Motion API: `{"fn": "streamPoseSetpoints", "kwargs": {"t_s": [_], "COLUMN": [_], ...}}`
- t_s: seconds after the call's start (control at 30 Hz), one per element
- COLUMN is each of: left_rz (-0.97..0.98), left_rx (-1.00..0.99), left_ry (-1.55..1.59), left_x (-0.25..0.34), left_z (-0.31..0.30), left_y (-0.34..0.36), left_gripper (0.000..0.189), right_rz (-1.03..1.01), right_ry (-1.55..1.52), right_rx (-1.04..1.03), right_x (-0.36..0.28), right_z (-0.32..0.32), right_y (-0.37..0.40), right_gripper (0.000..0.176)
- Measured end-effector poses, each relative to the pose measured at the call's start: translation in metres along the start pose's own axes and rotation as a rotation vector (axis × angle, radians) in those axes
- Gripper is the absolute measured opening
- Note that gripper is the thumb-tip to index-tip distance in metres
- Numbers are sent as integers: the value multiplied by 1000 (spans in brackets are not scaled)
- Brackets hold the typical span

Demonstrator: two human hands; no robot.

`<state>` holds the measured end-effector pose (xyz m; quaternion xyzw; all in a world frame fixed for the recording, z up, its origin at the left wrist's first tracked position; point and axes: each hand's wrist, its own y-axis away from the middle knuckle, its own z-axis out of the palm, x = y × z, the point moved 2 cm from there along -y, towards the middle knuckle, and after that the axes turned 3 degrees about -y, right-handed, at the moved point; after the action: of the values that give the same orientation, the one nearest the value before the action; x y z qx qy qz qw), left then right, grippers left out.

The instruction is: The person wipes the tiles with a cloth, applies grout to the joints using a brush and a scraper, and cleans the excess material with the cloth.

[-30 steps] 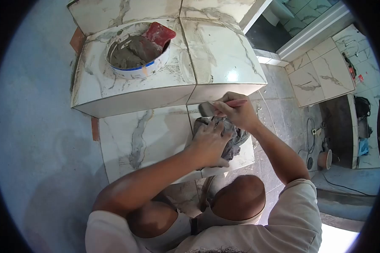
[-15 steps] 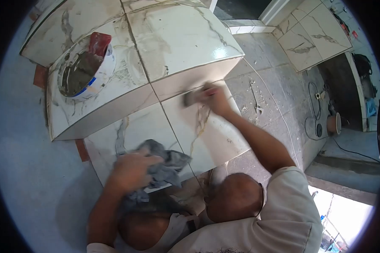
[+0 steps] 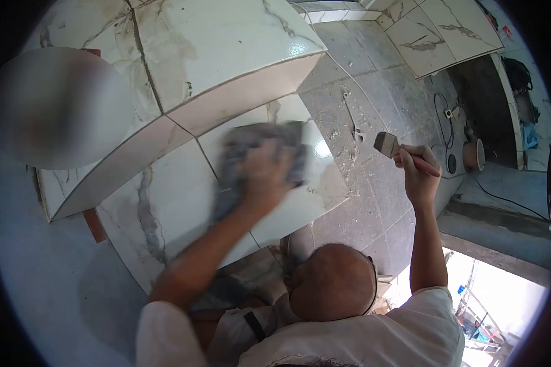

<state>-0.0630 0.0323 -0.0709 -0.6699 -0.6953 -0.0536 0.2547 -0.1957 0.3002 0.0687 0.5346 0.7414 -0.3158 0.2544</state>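
My left hand [image 3: 264,174] lies spread over a crumpled grey rag [image 3: 297,147], pressing it on the marble-patterned tile of the lower step [image 3: 291,211]. Motion blurs both hand and cloth. Off to the right, my right hand [image 3: 421,173] is raised above the grey floor, its fingers wrapped round the red handle of a flat paintbrush [image 3: 387,144]. The brush's bristles point up and left, touching nothing. On the upper step [image 3: 245,58], a blurred round patch covers the bucket; only a bit of red [image 3: 93,52] shows at its edge.
Grout lines cross both steps, and the upper one has grey smears. Debris and a pale cable [image 3: 356,82] lie on the floor [image 3: 373,177]. A tan pot [image 3: 473,156] stands at right near a black cord. A person's head [image 3: 332,281] and light shirt fill the bottom.
My left hand has carried the rag rightward and up across the lower step. My right hand has lifted the brush away from the step's inner corner and moved right. The view has shifted.
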Motion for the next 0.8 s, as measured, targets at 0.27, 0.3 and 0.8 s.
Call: {"fn": "streamPoseSetpoints", "kwargs": {"t_s": [0.27,0.3,0.8], "left_rz": [198,210,-48], "left_rx": [-199,-191,-94], "left_ry": [1348,1300,18], "left_x": [186,167,-125], "left_z": [42,18,-96], "left_y": [-38,-39,107], "left_gripper": [54,55,81], "right_rz": [-170,-184,-19], "right_ry": [-134,-187,-553], "right_rx": [409,462,161], "right_x": [-17,-16,19], "right_z": [-110,-126,-37], "right_y": [11,11,3], "right_gripper": [12,12,8]}}
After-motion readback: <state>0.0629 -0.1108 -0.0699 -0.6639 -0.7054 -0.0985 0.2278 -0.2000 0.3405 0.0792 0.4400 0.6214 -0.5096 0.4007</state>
